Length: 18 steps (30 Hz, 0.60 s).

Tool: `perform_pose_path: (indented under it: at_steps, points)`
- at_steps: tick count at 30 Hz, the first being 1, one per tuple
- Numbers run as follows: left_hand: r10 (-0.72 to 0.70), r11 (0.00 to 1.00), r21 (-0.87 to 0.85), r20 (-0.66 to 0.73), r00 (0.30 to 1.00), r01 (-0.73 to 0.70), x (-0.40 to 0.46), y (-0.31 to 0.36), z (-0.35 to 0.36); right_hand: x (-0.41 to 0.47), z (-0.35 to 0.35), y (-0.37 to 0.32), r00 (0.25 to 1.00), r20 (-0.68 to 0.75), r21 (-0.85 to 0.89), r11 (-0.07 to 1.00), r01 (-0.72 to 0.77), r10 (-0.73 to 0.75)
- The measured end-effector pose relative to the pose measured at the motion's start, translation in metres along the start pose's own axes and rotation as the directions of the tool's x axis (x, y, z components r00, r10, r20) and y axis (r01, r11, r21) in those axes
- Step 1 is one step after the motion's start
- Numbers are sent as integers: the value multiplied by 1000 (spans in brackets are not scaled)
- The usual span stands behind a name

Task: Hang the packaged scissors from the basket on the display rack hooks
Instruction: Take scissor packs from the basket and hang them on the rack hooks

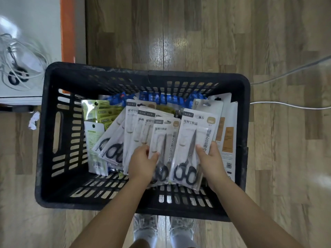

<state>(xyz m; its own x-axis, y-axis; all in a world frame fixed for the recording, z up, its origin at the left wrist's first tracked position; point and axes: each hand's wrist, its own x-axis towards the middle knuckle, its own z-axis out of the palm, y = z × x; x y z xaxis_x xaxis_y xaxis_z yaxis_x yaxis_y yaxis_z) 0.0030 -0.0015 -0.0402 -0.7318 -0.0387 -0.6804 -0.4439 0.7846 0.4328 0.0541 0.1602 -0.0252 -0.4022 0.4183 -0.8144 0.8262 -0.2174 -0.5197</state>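
1. Both hands are down in the basket, each clamping a pack: the left hand has thumb on the face and fingers curled behind one scissors pack, and the right hand pinches a second pack by its right edge, thumb across the front.
2. Left of the grips, more packs fan out loose in the basket, with green-label packs at the far left and blue ones along the back wall.
3. No rack or hooks in view, so nothing is hung yet by my reading. The rest of the scissors are in the basket on the floor.
4. To do this well, I'd say lift both packs straight up so they slip free of the pile, keep the hang-holes at the top edge uppermost, and carry them face out.
5. Reading the print: Japanese-style text, "で快适" on the headers, and a tan corner badge that looks like "sauz", though it's too soft to be sure. Blue packs show a red "deli"-like logo, blurred.
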Motion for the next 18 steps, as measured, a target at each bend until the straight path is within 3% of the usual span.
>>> perform_pose_path:
  at_steps: [3, 7, 10, 15, 18]
  points:
    - [20, 1000, 18, 33, 999, -21, 0, -3, -1, -3, 3, 0, 1000, 10, 16, 1000, -26, 26]
    - [-63, 961, -270, 28, 998, 69, -6, 2, -11, -20, 8, -3, 999, 23, -18, 999, -32, 32]
    - [-155, 917, -366, 33, 987, 157, -16, 5, -26, -31, 11, -9, 999, 32, -29, 999, -13, 14]
    - [-195, 912, -364, 13, 981, 186, -49, 0, -122, -88, 54, -67, 987, 158, 27, 999, 37, -40]
    - [-209, 879, -453, -90, 974, 147, -82, 0, -205, -137, 90, -125, 949, 295, 18, 994, 111, -112]
